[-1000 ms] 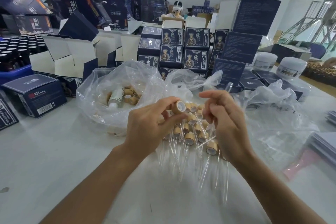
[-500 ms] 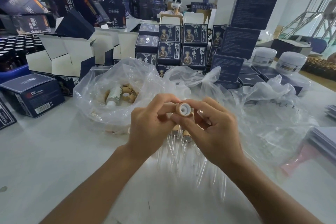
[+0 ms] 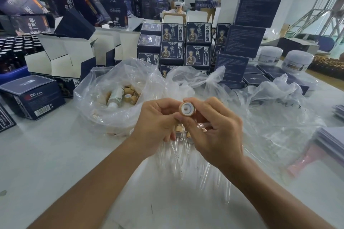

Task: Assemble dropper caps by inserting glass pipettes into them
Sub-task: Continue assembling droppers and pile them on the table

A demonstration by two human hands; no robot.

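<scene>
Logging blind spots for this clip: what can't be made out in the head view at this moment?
- Pipette: only a clear glint shows in the right hand; fingers hide its length and whether it has entered the cap.
- Left hand grip on the cap: fingertips hidden behind it.
- Finished droppers: mostly covered by both hands.
- Box print: too small to read.

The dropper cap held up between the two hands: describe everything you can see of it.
The dropper cap is a short tan, wood-look cylinder with a white inner liner and a dark central hole. Its open end faces the camera. The left hand and right hand pinch it by the sides, above the table. No pipette is visibly seated in it.
</scene>
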